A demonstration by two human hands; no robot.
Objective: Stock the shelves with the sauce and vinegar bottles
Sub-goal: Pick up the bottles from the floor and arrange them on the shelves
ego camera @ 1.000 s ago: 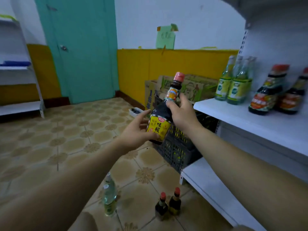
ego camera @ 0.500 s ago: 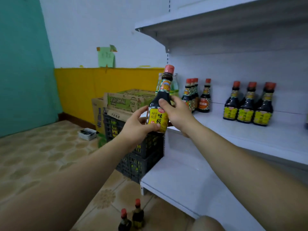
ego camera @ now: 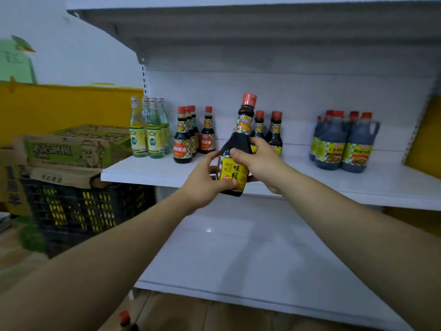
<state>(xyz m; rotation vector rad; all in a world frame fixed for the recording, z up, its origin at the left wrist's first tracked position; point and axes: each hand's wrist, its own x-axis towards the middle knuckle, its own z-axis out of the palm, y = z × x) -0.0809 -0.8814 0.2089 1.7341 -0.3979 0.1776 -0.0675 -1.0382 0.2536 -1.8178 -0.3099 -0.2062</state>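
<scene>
Both hands hold a dark sauce bottle [ego camera: 239,139] with a red cap and yellow label, upright, in front of the white middle shelf [ego camera: 358,180]. My left hand [ego camera: 205,182] grips its lower body. Around its shoulder sits my right hand [ego camera: 260,163]. On the shelf stand clear vinegar bottles [ego camera: 148,130] at the left, small dark sauce bottles [ego camera: 188,134], matching yellow-label bottles [ego camera: 274,132] partly hidden behind the held one, and large dark jugs [ego camera: 343,142] at the right.
A bare white lower shelf [ego camera: 238,254] lies under my arms. A black crate [ego camera: 78,211] topped with cardboard boxes [ego camera: 71,151] stands left of the shelving. One red-capped bottle [ego camera: 125,318] shows on the floor at the bottom edge. An upper shelf [ego camera: 238,32] hangs overhead.
My view has swung right, from the floor and door onto the shelving. The held bottle has moved from beside the crate to the front of the middle shelf, both hands still on it.
</scene>
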